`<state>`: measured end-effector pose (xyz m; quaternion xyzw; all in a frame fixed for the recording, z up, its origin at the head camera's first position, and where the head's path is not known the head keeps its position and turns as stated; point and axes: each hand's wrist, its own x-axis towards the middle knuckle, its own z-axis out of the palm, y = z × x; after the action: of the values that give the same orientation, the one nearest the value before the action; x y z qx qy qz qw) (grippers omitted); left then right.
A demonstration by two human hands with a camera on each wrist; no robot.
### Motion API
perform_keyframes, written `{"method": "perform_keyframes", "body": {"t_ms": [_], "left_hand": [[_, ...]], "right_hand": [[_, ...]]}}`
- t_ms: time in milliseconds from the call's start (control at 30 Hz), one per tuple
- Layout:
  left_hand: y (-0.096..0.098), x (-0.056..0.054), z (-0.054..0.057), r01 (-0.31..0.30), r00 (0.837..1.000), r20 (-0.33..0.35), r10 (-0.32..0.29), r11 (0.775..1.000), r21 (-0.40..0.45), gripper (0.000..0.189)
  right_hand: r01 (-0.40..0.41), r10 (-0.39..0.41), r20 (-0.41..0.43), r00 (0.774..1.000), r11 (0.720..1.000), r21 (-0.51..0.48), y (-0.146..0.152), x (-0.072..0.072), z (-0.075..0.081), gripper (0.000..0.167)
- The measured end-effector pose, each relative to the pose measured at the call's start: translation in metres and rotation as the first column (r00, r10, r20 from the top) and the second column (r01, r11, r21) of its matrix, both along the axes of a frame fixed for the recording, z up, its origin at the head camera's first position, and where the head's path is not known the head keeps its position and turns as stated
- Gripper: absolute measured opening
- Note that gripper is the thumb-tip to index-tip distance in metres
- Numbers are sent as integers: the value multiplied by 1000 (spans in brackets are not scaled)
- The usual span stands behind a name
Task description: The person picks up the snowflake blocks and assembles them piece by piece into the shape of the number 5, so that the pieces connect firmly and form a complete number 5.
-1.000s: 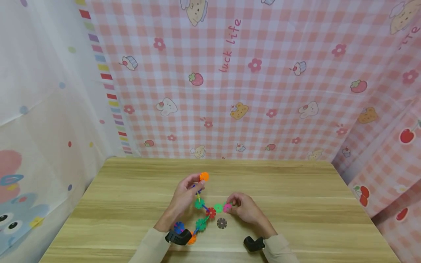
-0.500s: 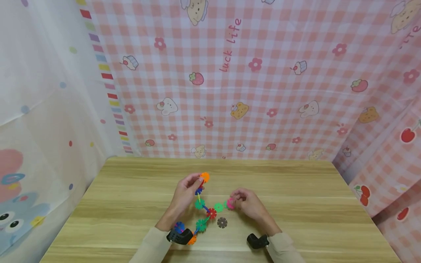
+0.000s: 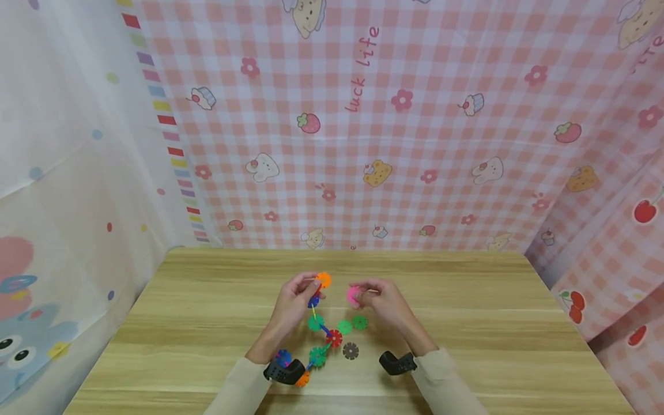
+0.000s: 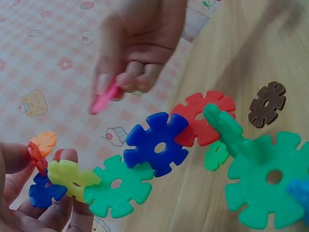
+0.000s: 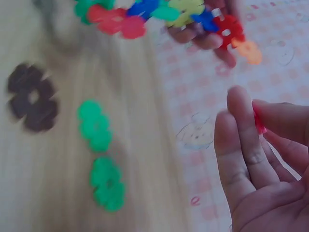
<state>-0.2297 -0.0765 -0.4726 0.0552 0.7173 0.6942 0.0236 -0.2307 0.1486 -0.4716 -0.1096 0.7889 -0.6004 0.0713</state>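
Note:
A chain of interlocking notched plastic discs runs from my left hand [image 3: 293,305] back toward my left wrist. The thumb and fingers of that hand pinch it near a red disc [image 4: 36,157], and an orange disc [image 3: 324,280] forms the tip. Blue, yellow and green discs follow, then a red disc [image 3: 334,338] and a green disc [image 3: 317,356] farther down. The near end is partly hidden by the left wrist camera. To the right, my right hand [image 3: 388,301] pinches a single pink notched disc [image 3: 353,295] between thumb and fingers, raised and apart from the chain.
Two loose green discs, a lighter one [image 3: 344,327] and a darker one [image 3: 360,322], lie on the wooden table [image 3: 467,323] below my right hand. A dark brown disc [image 3: 350,351] lies nearer me. A checked pink cloth [image 3: 441,132] hangs behind the table.
My right hand has picked the pink disc up from beside the darker green one and carried it up and left, toward the chain's orange tip. The left hand has stayed nearly still.

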Motion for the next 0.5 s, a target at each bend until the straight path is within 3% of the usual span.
{"method": "perform_keyframes", "body": {"t_ms": [233, 500], "left_hand": [[-2, 0, 3, 9, 1000, 23, -9, 1000, -15, 23], [-3, -1, 4, 22, 999, 24, -22, 1000, 0, 22]], "right_hand": [[-31, 38, 91, 995, 997, -76, -12, -5, 17, 36], [-63, 79, 95, 992, 985, -160, -20, -11, 19, 40]]}}
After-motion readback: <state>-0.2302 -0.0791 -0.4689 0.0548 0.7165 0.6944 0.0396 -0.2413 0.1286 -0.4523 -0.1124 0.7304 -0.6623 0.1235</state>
